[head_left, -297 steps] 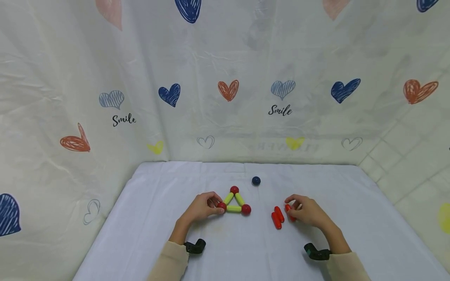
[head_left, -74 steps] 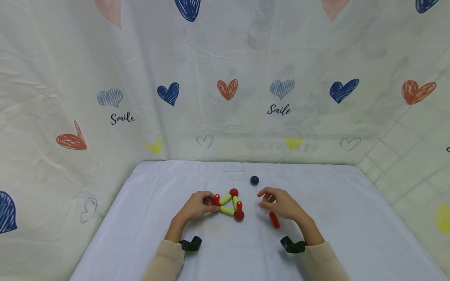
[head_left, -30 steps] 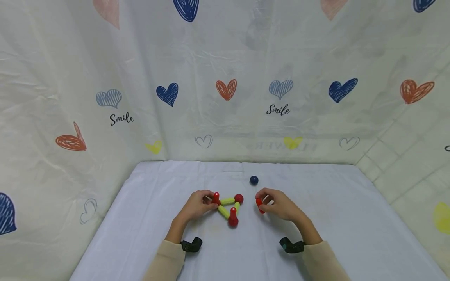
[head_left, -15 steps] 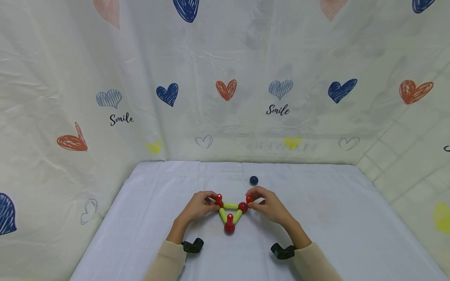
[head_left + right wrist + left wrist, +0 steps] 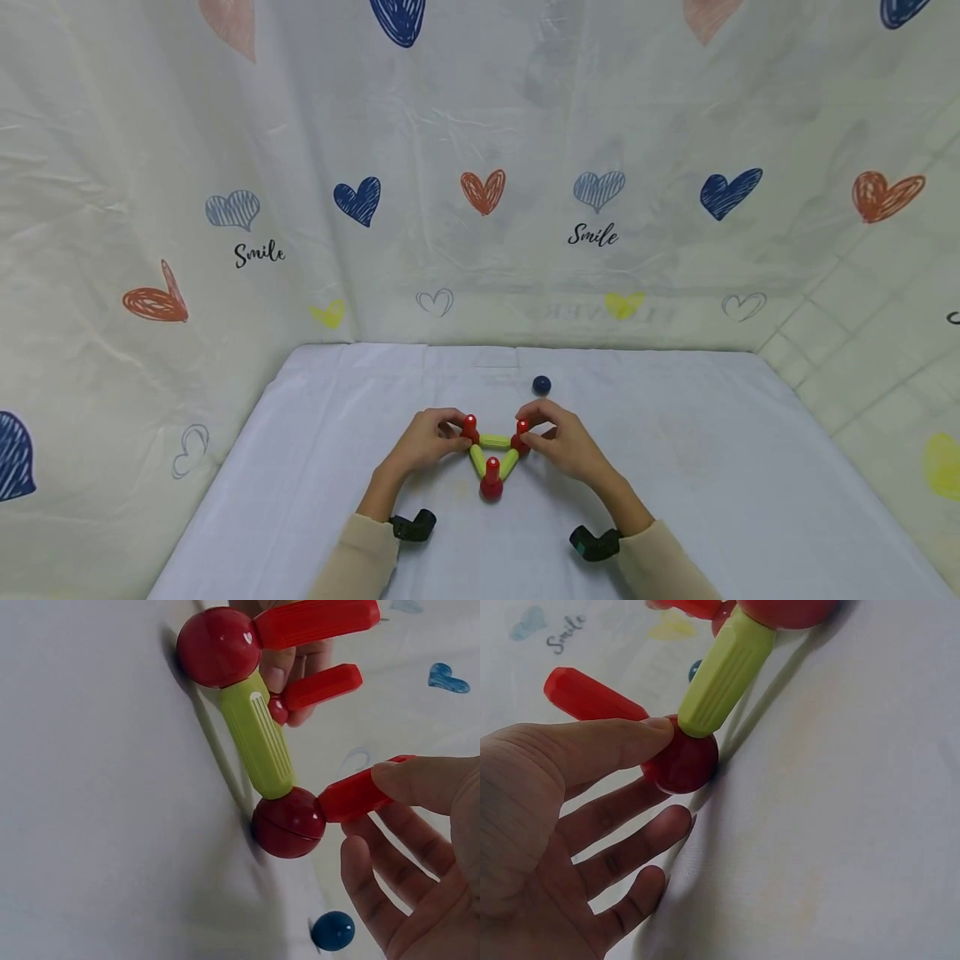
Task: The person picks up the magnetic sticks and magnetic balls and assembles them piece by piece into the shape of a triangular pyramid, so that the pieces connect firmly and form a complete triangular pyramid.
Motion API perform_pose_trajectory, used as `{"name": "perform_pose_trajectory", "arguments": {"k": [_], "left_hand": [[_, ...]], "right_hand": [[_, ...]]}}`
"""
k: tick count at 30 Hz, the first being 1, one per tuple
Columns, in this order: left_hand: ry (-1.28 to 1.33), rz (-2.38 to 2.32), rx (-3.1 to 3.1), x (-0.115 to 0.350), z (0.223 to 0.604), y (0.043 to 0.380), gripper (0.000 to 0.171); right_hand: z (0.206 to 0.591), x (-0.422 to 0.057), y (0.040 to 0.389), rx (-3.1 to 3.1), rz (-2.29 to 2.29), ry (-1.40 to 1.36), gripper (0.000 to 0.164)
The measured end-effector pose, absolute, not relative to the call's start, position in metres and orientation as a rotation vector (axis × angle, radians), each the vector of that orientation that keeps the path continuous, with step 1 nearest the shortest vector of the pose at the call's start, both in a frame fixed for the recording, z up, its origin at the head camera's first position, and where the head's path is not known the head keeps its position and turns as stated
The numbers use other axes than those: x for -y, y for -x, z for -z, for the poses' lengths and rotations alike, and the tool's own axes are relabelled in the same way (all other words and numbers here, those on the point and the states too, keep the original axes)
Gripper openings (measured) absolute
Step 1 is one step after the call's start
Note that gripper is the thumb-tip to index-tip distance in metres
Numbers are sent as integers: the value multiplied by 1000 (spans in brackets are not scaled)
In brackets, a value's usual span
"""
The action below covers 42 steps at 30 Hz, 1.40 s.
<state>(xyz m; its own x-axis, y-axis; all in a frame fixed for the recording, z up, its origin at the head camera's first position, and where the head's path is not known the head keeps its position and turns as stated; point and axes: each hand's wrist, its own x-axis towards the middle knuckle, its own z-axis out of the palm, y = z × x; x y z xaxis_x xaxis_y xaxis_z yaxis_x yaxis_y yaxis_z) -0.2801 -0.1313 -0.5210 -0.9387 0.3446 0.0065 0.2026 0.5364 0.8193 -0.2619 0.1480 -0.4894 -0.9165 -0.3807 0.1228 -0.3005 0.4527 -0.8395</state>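
Three red balls joined by yellow-green rods (image 5: 495,441) form a triangle on the table, one corner pointing toward me. On the near ball (image 5: 491,489) stands an upright red rod (image 5: 492,469). My left hand (image 5: 429,439) pinches the left ball (image 5: 684,761), which carries its own red rod (image 5: 592,696). At the right corner, my right hand (image 5: 564,442) grips a third red rod (image 5: 356,796) between thumb and fingers. That rod's lower end meets the right ball (image 5: 289,823) in the right wrist view.
A dark blue ball (image 5: 542,385) lies behind the right hand, apart from the triangle. White cloth covers the table (image 5: 750,467). Behind it hangs a white curtain (image 5: 525,108) printed with hearts. Each wrist wears a black camera.
The three red rods, first lying at the right, now stand on the balls. The triangle has turned until one corner faces me. My right hand has brought the last rod leftward to the right ball.
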Motion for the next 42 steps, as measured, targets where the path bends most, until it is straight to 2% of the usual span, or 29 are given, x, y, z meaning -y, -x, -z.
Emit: {"name": "perform_pose_trajectory", "arguments": {"k": [6,17,42], "left_hand": [[-474,-1347,-2616,132,521,280,21],[-519,-1428,-2548,141,518,279,21],[-544,-1439,-2553,134,518,279,21]], "right_hand": [[491,-149,263,-2587,1488,586,29],[495,-154,267,-2580,1431,555,19],[501,-140,265,-2652,1311,518,21]]}}
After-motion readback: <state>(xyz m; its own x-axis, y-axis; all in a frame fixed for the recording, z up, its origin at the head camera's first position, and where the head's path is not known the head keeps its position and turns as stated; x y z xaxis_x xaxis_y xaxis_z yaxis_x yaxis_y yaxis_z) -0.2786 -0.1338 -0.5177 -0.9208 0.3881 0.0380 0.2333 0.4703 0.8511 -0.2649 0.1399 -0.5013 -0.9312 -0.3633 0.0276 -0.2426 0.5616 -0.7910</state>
